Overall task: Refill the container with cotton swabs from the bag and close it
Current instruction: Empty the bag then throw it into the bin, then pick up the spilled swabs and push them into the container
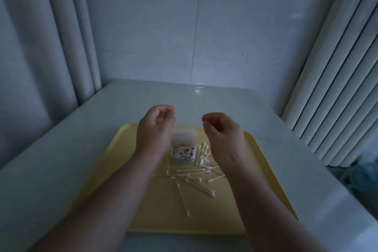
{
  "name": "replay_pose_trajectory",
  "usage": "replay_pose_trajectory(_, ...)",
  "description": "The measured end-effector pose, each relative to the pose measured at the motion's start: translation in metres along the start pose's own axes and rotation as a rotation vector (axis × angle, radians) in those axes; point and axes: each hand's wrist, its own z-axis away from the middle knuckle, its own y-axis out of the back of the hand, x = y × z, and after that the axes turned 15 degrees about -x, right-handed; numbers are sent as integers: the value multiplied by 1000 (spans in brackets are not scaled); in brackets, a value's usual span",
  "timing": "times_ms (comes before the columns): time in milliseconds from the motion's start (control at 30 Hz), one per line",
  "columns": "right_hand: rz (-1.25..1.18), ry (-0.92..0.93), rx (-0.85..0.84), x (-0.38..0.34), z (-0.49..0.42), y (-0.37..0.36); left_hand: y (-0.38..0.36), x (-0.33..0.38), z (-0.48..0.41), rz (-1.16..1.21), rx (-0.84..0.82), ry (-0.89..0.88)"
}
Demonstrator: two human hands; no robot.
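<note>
Left grip (pixel 156 127) and right grip (pixel 223 132) hover raised, fingers loosely curled.

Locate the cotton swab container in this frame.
Head view: the container stands near the far edge of the yellow tray, between the left hand and right hand, loose cotton swabs lying right of it.

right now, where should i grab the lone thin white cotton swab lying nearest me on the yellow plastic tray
Pinch the lone thin white cotton swab at mid-shaft from above, fingers either side. It lies flat on the yellow plastic tray, clear of the swab heap, running roughly away from you.
</note>
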Motion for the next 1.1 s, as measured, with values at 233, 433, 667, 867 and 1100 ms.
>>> replay_pose_trajectory(233,112,-29,-93,2,-12,5,4,-14,0,50,-32,54)
replay_pose_trajectory(433,177,-85,-198,13,-10,9,16,-24,-8,82,-100,185)
replay_pose_trajectory(667,271,-62,-385,21,-2,8,22,-23,-4,150,-405,268)
replay_pose_trajectory(867,250,-69,-402,30,-4,4,28,-25,-3,-3,-529,263)
replay_pose_trajectory(1100,233,-54,-413,37,-6,1,25,-32,-4,-199,-522,244)
